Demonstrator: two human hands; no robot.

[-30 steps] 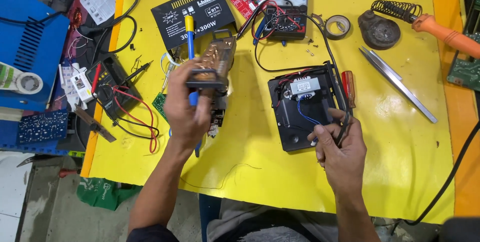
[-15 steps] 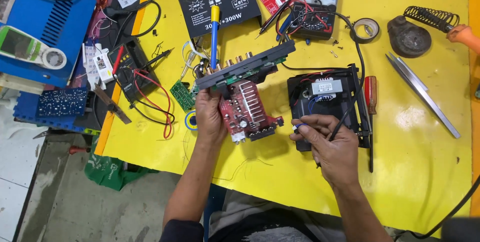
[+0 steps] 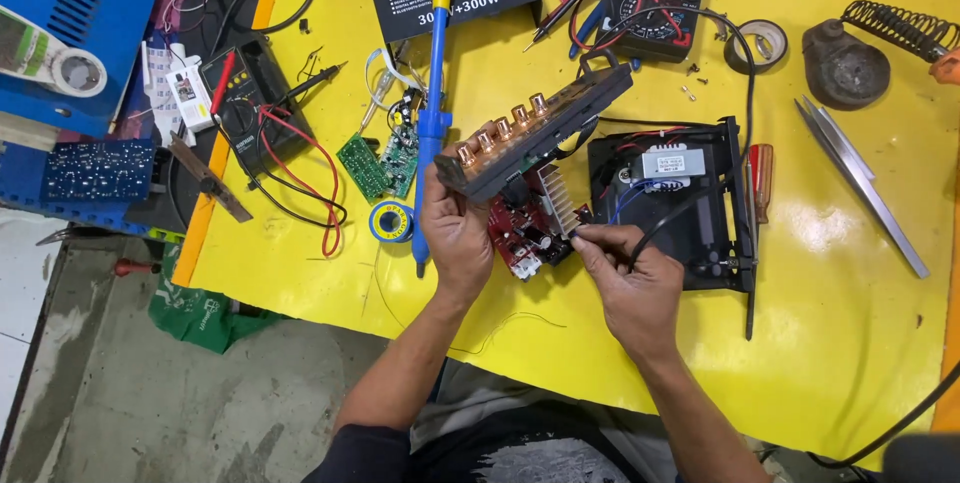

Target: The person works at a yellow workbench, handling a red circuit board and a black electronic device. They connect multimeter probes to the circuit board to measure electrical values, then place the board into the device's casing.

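Red circuit board with its black knob panel raised off the yellow table, just left of the open black case. Gripped at the near end by the left hand, fingers wrapped tight, tilted apparently to expose the underside. Pinched in the right hand: a black wire from the case, close against the board. Further left of the case, blue solder pump and solder spool.

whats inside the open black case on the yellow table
Inside the open black case sits a silver transformer with red and blue wires. The right hand covers its lower left corner, so nothing there shows.
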